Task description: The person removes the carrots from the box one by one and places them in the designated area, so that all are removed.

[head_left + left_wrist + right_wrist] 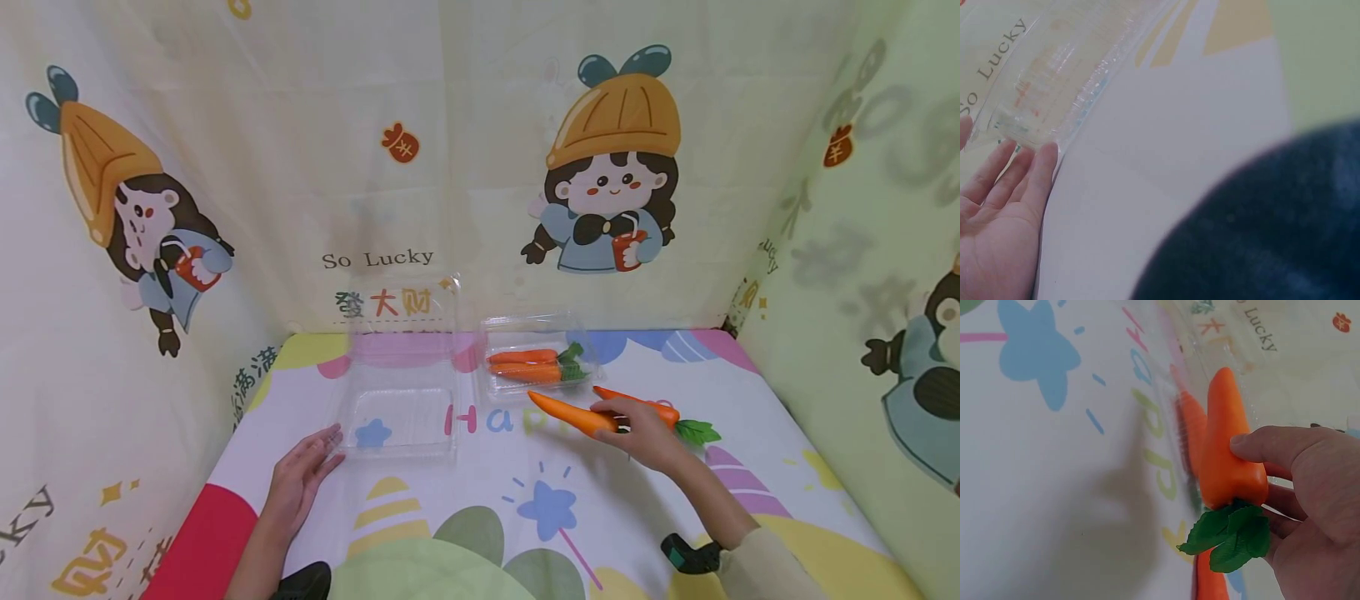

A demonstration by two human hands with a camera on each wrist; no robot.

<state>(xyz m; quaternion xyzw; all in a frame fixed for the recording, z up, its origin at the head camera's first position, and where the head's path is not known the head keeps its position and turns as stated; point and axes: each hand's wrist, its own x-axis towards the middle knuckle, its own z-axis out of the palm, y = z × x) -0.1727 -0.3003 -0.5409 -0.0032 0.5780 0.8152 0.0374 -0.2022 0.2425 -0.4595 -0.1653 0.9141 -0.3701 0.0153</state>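
My right hand [641, 433] grips an orange toy carrot [566, 412] near its leafy end, thumb on its side, and holds it above the table. Its green leaves [1232, 534] hang below the palm in the right wrist view. Beyond that hand, another carrot [667, 412] lies on the table. A clear plastic box [397, 454] stands at centre left with its lid [401, 321] raised against the back wall. At the box's left edge my left hand [300, 475] touches it with extended fingers, seen also in the left wrist view.
Another clear box [483, 387] holds orange carrots [525, 371] with green tops at the table's back middle. Patterned cloth walls [480, 192] stand at the back and both sides. A printed cloth [465, 492] covers the table.
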